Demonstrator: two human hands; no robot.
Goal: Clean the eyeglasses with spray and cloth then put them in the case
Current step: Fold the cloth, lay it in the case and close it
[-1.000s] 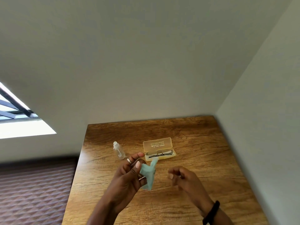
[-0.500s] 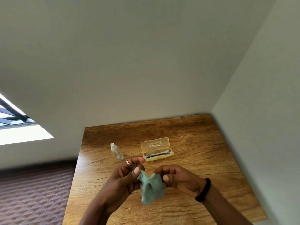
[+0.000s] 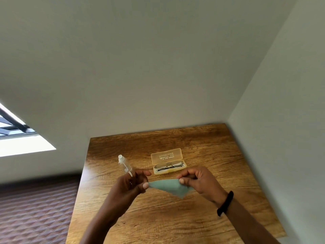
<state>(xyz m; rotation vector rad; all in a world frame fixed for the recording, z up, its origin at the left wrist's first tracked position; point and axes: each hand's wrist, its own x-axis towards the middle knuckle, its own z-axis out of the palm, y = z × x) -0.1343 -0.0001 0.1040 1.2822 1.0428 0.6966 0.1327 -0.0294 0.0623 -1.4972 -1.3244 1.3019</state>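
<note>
Both hands hold a pale teal cloth stretched out above the wooden table. My left hand pinches its left corner and my right hand pinches its right corner. Beyond the hands lies an open translucent yellow case with its lid tipped back, and the eyeglasses rest folded inside its tray. A small clear spray bottle stands upright to the left of the case, just behind my left hand.
The table sits in a corner, with a white wall behind it and another along its right side. Its left edge drops to a dark quilted floor. A bright window is at far left.
The cloth was crumpled in my left hand alone. My right hand came in, took its other corner, and the two hands pulled it out flat between them.
</note>
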